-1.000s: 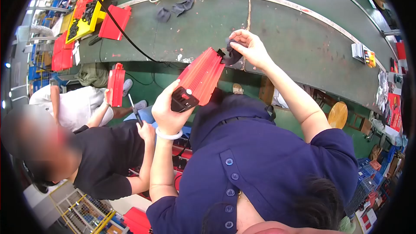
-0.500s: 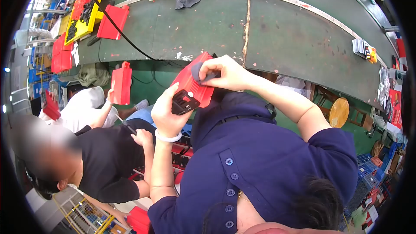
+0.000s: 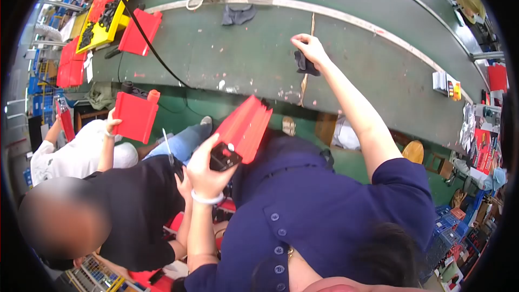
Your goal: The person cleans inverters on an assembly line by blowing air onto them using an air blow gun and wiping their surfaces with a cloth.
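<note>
My left hand (image 3: 207, 171), with a white bracelet at the wrist, grips a red ribbed housing (image 3: 246, 130) by its lower end. A black end panel (image 3: 224, 157) with sockets faces me beside the fingers. The housing is tilted, in front of the table edge and above my lap. My right hand (image 3: 310, 50) is stretched out over the green table, thumb and fingers drawn together. A crumpled dark grey cloth (image 3: 306, 65) is bunched under its fingers, partly hidden by the hand.
More dark cloths (image 3: 238, 15) lie by the metal rail of the worktable (image 3: 357, 59). A yellow tray (image 3: 102, 27) of black and red parts and a red panel (image 3: 140, 31) are at left. A co-worker (image 3: 135, 205) sits close on my left; another person's hand holds a red housing (image 3: 136, 116).
My right hand has left the red housing and moved forward and right over the table with the cloth. The housing has tipped slightly in my left hand. The neighbouring red housing has turned broadside.
</note>
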`<state>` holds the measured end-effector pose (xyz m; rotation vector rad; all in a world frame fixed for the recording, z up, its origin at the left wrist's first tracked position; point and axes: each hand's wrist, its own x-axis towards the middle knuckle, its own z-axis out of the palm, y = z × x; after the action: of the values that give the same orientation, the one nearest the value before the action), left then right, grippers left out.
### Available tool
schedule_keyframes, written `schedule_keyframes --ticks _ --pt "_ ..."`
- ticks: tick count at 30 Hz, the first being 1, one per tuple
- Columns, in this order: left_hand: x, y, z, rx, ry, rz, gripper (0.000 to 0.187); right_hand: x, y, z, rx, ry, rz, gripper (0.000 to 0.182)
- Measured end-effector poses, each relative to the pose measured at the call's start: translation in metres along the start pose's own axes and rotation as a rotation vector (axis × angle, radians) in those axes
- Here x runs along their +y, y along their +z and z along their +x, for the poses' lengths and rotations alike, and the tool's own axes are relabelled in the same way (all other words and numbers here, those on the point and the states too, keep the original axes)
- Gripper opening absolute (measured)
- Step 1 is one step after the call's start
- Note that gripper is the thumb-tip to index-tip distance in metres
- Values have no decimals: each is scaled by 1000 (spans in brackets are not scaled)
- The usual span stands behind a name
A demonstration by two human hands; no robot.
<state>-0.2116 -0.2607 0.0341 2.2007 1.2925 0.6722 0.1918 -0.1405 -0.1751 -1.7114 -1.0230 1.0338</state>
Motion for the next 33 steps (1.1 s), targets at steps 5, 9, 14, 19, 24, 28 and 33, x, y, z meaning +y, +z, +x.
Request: schedule_keyframes --ticks 5,9,14,19,24,28,33 --pt "-7 6 -2 -58 -63 67 61 -29 5 128 106 -36 -621 35" --pt "-18 19 4 -77 -125 46 57 -22 16 222 193 -108 -910 39" --pt "-35 35 10 -91 -179 126 52 14 24 297 37 -15 -1009 34" --pt "-36 30 18 -80 -197 145 51 -5 20 253 414 -278 -631 29" --pt "-34 29 6 -24 -226 139 54 -71 34 142 126 -351 -448 30" --pt "-24 31 -13 15 -272 130 58 -80 51 85 252 -651 -412 31" --pt "-12 31 -38 111 -382 143 58 -199 72 22 -89 -659 -3 30"
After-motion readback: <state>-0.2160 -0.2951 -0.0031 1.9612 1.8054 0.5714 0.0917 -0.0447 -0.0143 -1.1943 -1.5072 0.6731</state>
